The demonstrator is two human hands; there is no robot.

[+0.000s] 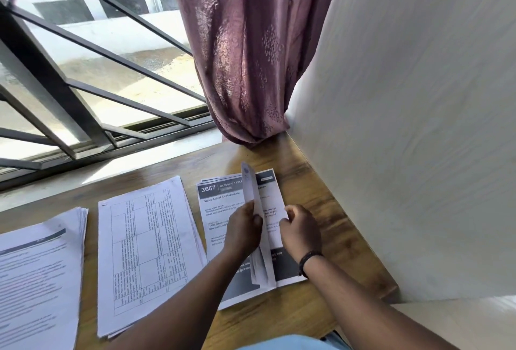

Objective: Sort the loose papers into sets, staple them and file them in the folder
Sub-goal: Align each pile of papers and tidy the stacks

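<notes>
Three piles of printed paper lie on the wooden table. The right pile has a dark header reading 3667. My left hand pinches a raised sheet that stands on edge above this pile. My right hand pinches the right edge of a sheet on the same pile. The middle pile shows a printed table. The left pile is a thicker stack of text pages. No stapler or folder is in view.
A white wall runs along the table's right edge. A purple curtain hangs at the far corner. A barred window runs behind the table. A black band circles my right wrist.
</notes>
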